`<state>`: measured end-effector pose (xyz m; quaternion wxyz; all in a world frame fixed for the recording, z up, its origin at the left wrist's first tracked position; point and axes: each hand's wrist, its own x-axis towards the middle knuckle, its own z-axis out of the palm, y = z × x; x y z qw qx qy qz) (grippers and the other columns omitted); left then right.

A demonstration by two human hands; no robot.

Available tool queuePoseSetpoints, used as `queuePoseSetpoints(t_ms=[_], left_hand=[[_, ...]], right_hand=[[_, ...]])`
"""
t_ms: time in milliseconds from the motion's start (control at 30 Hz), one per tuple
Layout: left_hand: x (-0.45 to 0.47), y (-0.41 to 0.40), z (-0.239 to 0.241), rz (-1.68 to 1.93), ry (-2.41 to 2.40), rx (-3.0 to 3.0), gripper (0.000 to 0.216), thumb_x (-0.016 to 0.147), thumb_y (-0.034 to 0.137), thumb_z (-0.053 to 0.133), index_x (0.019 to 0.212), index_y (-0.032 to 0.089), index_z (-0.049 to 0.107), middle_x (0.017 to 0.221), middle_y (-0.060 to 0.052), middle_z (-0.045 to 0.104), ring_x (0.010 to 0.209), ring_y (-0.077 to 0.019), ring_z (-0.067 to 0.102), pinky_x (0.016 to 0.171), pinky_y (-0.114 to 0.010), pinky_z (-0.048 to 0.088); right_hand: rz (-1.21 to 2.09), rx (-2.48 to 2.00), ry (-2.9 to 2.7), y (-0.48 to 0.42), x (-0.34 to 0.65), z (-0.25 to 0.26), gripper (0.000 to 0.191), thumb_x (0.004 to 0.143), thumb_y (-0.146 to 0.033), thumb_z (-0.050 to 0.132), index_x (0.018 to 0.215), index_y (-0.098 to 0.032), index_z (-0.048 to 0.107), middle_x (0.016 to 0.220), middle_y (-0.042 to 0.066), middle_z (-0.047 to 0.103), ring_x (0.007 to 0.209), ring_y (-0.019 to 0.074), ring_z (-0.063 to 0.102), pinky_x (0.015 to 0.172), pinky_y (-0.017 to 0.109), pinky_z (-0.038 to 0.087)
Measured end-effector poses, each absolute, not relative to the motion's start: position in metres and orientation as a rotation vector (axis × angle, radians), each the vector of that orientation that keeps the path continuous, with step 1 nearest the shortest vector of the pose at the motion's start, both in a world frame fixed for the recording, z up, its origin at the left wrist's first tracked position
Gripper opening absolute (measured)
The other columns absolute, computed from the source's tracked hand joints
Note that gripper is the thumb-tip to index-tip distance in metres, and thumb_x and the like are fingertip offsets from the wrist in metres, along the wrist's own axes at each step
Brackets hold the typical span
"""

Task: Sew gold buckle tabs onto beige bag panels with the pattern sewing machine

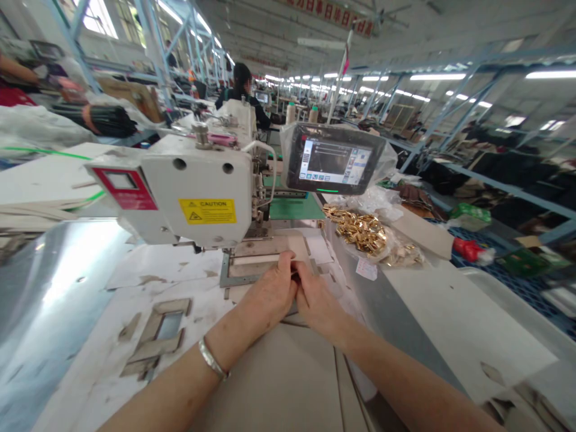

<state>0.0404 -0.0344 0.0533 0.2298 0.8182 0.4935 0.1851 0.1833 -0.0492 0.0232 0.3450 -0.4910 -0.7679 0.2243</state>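
My left hand [273, 292] and my right hand [316, 298] meet at the right side of a metal clamp frame [225, 273] under the head of a white sewing machine [211, 180]. The fingers of both are closed together in a pinch. What lies between the fingertips is hidden and too small to name. Inside the frame lies a pale beige strip [258, 259]. Below my wrists, large beige panels [274, 378] are stacked toward me, partly covered by my forearms.
A control screen [333, 163] stands behind my hands. Gold metal pieces [364, 234] in clear plastic lie to the right, near white sheets [468, 324]. A cut beige frame-shaped scrap [157, 327] lies left. A person [240, 87] sits beyond the machine.
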Motion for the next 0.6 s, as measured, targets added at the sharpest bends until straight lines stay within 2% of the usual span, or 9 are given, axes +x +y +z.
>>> queuePoseSetpoints(t_ms=[67,133,233,333,467,600], left_hand=[[0.038,-0.038,0.06,0.388,1.508,2.442,0.035,0.087,0.01,0.036,0.118,0.011,0.051,0.101,-0.018,0.07,0.099,-0.0283,0.065,0.086,-0.043,0.049],[0.034,-0.043,0.063,0.311,1.696,2.645,0.038,0.088,0.007,0.033,0.116,0.008,0.058,0.111,-0.022,0.067,0.112,-0.0353,0.059,0.094,-0.053,0.044],[0.026,-0.049,0.058,0.381,1.802,2.821,0.051,0.09,0.007,0.029,0.137,0.008,0.047,0.14,-0.021,0.052,0.132,-0.039,0.044,0.108,-0.061,0.03],[0.019,-0.046,0.041,0.403,1.692,2.887,0.053,0.092,0.013,0.034,0.145,0.01,0.038,0.152,-0.015,0.04,0.141,-0.035,0.033,0.116,-0.057,0.022],[0.011,-0.033,0.016,0.34,1.653,2.749,0.054,0.094,0.033,0.044,0.142,0.01,0.042,0.149,-0.015,0.044,0.138,-0.0327,0.039,0.115,-0.054,0.028],[0.006,-0.025,0.005,0.383,1.718,2.683,0.058,0.093,0.04,0.046,0.142,0.009,0.043,0.148,-0.015,0.044,0.139,-0.0346,0.037,0.114,-0.055,0.029]], right_hand=[[0.623,-1.357,-1.968,-0.041,0.19,0.024,0.032,0.084,-0.009,0.038,0.109,-0.022,0.053,0.083,0.004,0.064,0.074,0.0203,0.06,0.071,0.033,0.045],[0.726,-1.437,-1.914,-0.03,0.198,0.025,0.024,0.084,-0.012,0.037,0.096,-0.022,0.056,0.07,0.0,0.059,0.065,0.0172,0.055,0.064,0.029,0.042],[0.918,-1.512,-1.876,-0.013,0.211,0.027,0.014,0.084,-0.025,0.045,0.078,-0.02,0.057,0.058,-0.003,0.048,0.056,0.0132,0.046,0.053,0.024,0.034],[1.153,-1.489,-1.856,0.001,0.215,0.028,0.026,0.083,-0.043,0.055,0.071,-0.02,0.053,0.052,-0.007,0.038,0.048,0.009,0.035,0.046,0.021,0.024],[1.57,-1.573,-1.631,0.02,0.212,0.036,0.034,0.077,-0.051,0.062,0.073,-0.02,0.049,0.049,-0.011,0.028,0.04,0.0051,0.021,0.041,0.018,0.012],[1.73,-1.692,-1.537,0.047,0.213,0.048,0.04,0.065,-0.046,0.076,0.075,-0.02,0.048,0.052,-0.01,0.037,0.039,0.0027,0.02,0.039,0.017,0.007]])
